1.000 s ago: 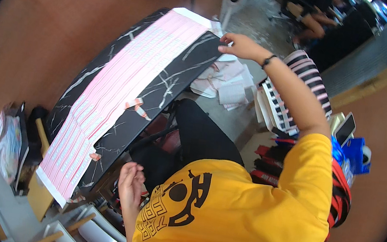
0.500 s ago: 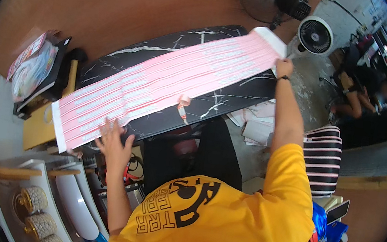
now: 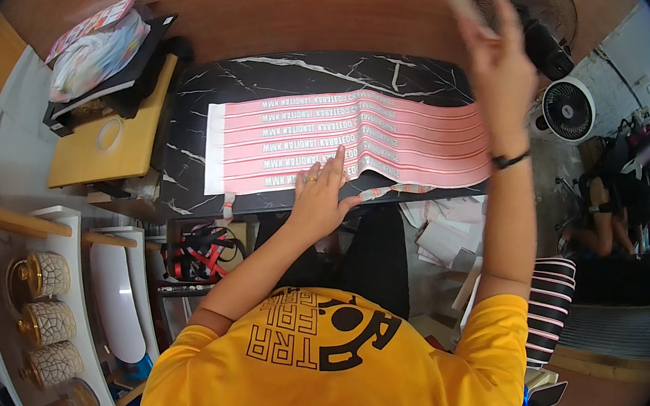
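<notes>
A long pink sheet with white-and-red stripes and rows of printed lettering (image 3: pixel 285 129) lies on a black marble-patterned table (image 3: pixel 188 158), its white border toward the left. My left hand (image 3: pixel 321 198) rests on the sheet's near edge, fingers stretched out, beside a wrinkle. High above the table's right side is my right hand (image 3: pixel 506 83), closed and blurred by motion. A pale pink strip with a white tip sticks out of its fingers; it looks like the sheet's far end seen edge-on. A thin patterned ribbon (image 3: pixel 391 191) hangs along the near table edge.
Two fans stand at the back right, the white one (image 3: pixel 568 109) nearer. Left of the table, a yellow board (image 3: pixel 95 154) holds a tape roll; a plastic-wrapped bundle (image 3: pixel 95 61) is behind it. Papers (image 3: pixel 451 235) lie below right. A person (image 3: pixel 617 206) sits far right.
The sheet's right end has been lifted off the table by my right hand, and the sheet has shifted right. My left hand has moved from the left end to the sheet's middle.
</notes>
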`<control>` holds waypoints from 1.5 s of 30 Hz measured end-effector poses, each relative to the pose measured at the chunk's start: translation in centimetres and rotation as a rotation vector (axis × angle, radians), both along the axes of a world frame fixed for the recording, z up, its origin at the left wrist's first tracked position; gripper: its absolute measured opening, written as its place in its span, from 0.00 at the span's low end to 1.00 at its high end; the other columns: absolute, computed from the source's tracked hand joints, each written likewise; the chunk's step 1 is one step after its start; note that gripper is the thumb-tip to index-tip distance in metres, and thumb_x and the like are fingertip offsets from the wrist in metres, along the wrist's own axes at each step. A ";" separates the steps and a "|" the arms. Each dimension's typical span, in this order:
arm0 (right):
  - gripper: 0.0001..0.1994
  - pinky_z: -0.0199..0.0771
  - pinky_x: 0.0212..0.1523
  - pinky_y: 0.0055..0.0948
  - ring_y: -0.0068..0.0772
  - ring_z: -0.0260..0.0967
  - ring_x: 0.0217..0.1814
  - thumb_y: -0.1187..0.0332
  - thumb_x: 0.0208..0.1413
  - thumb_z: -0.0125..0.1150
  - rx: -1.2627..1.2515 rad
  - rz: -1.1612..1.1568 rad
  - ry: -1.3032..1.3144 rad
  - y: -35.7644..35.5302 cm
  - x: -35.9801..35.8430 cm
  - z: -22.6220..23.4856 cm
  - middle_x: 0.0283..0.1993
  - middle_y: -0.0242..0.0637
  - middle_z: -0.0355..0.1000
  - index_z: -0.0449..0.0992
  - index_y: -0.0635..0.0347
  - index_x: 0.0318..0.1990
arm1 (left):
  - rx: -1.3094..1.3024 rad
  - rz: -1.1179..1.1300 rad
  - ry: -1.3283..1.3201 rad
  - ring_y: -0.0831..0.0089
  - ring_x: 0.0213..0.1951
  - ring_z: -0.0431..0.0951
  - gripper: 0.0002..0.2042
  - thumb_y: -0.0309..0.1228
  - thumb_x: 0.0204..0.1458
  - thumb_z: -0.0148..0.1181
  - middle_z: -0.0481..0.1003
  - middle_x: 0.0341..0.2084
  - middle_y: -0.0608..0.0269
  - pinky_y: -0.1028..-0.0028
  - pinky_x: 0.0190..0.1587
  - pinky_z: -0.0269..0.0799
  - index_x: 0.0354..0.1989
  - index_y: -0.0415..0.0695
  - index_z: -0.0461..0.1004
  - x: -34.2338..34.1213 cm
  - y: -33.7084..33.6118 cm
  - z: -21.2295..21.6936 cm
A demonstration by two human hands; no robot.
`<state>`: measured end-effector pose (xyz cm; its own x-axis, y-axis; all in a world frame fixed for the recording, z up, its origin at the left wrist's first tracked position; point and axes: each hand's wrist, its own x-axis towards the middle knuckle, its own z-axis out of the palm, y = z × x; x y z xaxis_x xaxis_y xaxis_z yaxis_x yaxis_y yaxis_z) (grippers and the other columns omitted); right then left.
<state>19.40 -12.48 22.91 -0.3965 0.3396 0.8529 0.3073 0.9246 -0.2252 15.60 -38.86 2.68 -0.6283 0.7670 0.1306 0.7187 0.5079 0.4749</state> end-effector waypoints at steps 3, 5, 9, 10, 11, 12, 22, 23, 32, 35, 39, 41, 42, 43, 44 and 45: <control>0.20 0.76 0.27 0.45 0.49 0.77 0.26 0.68 0.56 0.58 -0.012 0.176 -0.183 -9.0 -3.8 -3.8 0.27 0.45 0.77 0.71 0.50 0.57 | 0.567 -0.045 -0.343 0.45 0.61 0.66 0.39 0.36 0.53 0.64 0.68 0.59 0.45 0.51 0.64 0.56 0.71 0.42 0.51 -0.6 -1.1 0.2; 0.17 0.77 0.27 0.44 0.48 0.77 0.25 0.69 0.55 0.57 -0.051 0.352 -0.169 -13.9 -5.5 -6.8 0.30 0.45 0.78 0.73 0.55 0.54 | 0.568 0.110 -0.074 0.47 0.60 0.67 0.30 0.31 0.51 0.64 0.70 0.56 0.47 0.55 0.64 0.58 0.63 0.41 0.62 -1.8 -3.7 0.0; 0.12 0.79 0.30 0.42 0.48 0.77 0.28 0.69 0.57 0.57 -0.268 0.514 -0.275 -22.1 -7.6 -12.7 0.38 0.42 0.79 0.77 0.58 0.48 | 0.364 0.745 0.355 0.48 0.64 0.58 0.25 0.37 0.50 0.64 0.62 0.61 0.49 0.47 0.64 0.50 0.56 0.45 0.67 -7.2 -12.1 -1.1; 0.12 0.79 0.30 0.42 0.48 0.77 0.28 0.69 0.57 0.57 -0.276 0.554 -0.267 -23.8 -8.0 -13.9 0.39 0.42 0.79 0.76 0.59 0.48 | 0.306 0.877 0.273 0.46 0.65 0.55 0.27 0.37 0.51 0.63 0.57 0.64 0.46 0.49 0.64 0.52 0.59 0.45 0.64 -8.9 -14.0 -1.7; 0.12 0.79 0.30 0.42 0.48 0.77 0.28 0.69 0.57 0.56 -0.296 0.589 -0.258 -25.4 -8.4 -15.2 0.41 0.42 0.79 0.76 0.59 0.48 | 0.295 0.920 0.241 0.47 0.62 0.61 0.27 0.38 0.51 0.64 0.64 0.58 0.45 0.51 0.63 0.55 0.59 0.44 0.65 -10.7 -16.0 -2.3; 0.13 0.79 0.32 0.41 0.48 0.78 0.32 0.68 0.59 0.55 -0.324 0.622 -0.304 -26.8 -8.7 -16.3 0.44 0.44 0.78 0.74 0.61 0.49 | 0.255 0.910 0.121 0.50 0.57 0.67 0.26 0.38 0.52 0.63 0.69 0.52 0.46 0.53 0.60 0.59 0.59 0.42 0.66 -12.4 -17.7 -2.8; 0.30 0.72 0.54 0.43 0.56 0.68 0.58 0.61 0.50 0.66 -0.181 0.710 -0.455 -32.1 -8.3 -21.9 0.61 0.54 0.65 0.66 0.65 0.59 | 0.612 0.787 -0.581 0.73 0.30 0.78 0.25 0.31 0.56 0.62 0.77 0.34 0.52 0.76 0.23 0.73 0.60 0.37 0.64 -14.9 -19.4 -2.5; 0.31 0.72 0.54 0.43 0.55 0.68 0.57 0.61 0.49 0.68 -0.156 0.687 -0.466 -32.1 -8.2 -21.7 0.61 0.54 0.65 0.66 0.65 0.59 | 0.596 0.752 -0.491 0.73 0.31 0.78 0.25 0.29 0.55 0.63 0.77 0.35 0.51 0.76 0.26 0.74 0.61 0.37 0.63 -14.3 -18.7 -1.9; 0.11 0.73 0.42 0.37 0.44 0.74 0.43 0.72 0.59 0.56 -0.918 0.655 0.093 -25.2 -7.9 -16.9 0.41 0.49 0.74 0.76 0.67 0.47 | 1.141 0.073 -0.591 0.70 0.59 0.68 0.26 0.33 0.64 0.52 0.70 0.53 0.53 0.69 0.57 0.68 0.68 0.42 0.53 -9.0 -12.8 6.7; 0.28 0.67 0.60 0.33 0.44 0.67 0.65 0.78 0.58 0.54 -0.803 0.624 0.421 -19.0 -6.2 -15.4 0.66 0.53 0.64 0.59 0.65 0.68 | 0.877 0.081 -0.386 0.66 0.61 0.65 0.25 0.32 0.64 0.53 0.67 0.57 0.52 0.65 0.62 0.62 0.67 0.42 0.55 -8.4 -9.8 7.5; 0.28 0.70 0.55 0.30 0.42 0.71 0.59 0.79 0.57 0.54 -0.812 0.423 0.427 -12.9 -2.2 -16.0 0.61 0.55 0.68 0.59 0.68 0.67 | 0.336 -0.034 -0.086 0.42 0.70 0.51 0.28 0.39 0.61 0.53 0.55 0.69 0.48 0.49 0.69 0.47 0.69 0.48 0.58 -6.7 -3.5 5.5; 0.28 0.68 0.57 0.33 0.44 0.74 0.52 0.75 0.57 0.56 -0.834 0.211 0.389 -10.8 -0.5 -17.3 0.55 0.52 0.73 0.60 0.69 0.65 | 0.056 -0.044 -0.077 0.38 0.72 0.36 0.27 0.48 0.62 0.47 0.45 0.73 0.55 0.30 0.65 0.35 0.70 0.60 0.57 -5.4 -0.2 4.2; 0.27 0.59 0.65 0.44 0.47 0.74 0.49 0.70 0.56 0.58 -0.773 0.076 0.305 -9.9 0.3 -18.0 0.51 0.50 0.74 0.62 0.67 0.64 | -0.011 -0.057 -0.045 0.38 0.72 0.35 0.27 0.48 0.63 0.46 0.45 0.73 0.55 0.28 0.64 0.33 0.70 0.61 0.57 -4.9 1.3 3.5; 0.28 0.59 0.65 0.44 0.46 0.74 0.51 0.69 0.56 0.59 -0.757 0.036 0.210 -9.2 1.1 -18.7 0.51 0.51 0.74 0.62 0.68 0.64 | -0.078 -0.071 -0.013 0.38 0.72 0.35 0.27 0.49 0.63 0.45 0.45 0.73 0.56 0.27 0.64 0.32 0.70 0.61 0.57 -4.7 2.4 3.0; 0.29 0.58 0.66 0.44 0.45 0.74 0.53 0.69 0.56 0.60 -0.778 -0.037 0.099 -8.8 2.1 -19.5 0.51 0.52 0.75 0.61 0.69 0.64 | -0.132 -0.089 -0.012 0.38 0.73 0.35 0.27 0.49 0.63 0.44 0.45 0.73 0.56 0.27 0.63 0.31 0.70 0.61 0.57 -4.5 3.2 2.4; 0.30 0.58 0.66 0.44 0.44 0.74 0.54 0.68 0.56 0.61 -0.797 -0.112 -0.012 -8.4 2.8 -20.3 0.51 0.52 0.75 0.61 0.70 0.65 | -0.187 -0.108 -0.011 0.39 0.73 0.34 0.26 0.49 0.63 0.44 0.44 0.73 0.56 0.26 0.63 0.31 0.70 0.61 0.57 -4.4 3.9 1.9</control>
<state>22.23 -20.86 2.63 -0.3322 0.8825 0.3329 0.3951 0.4507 -0.8005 11.18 -34.96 4.53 -0.5419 0.8400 -0.0266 0.7690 0.5084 0.3874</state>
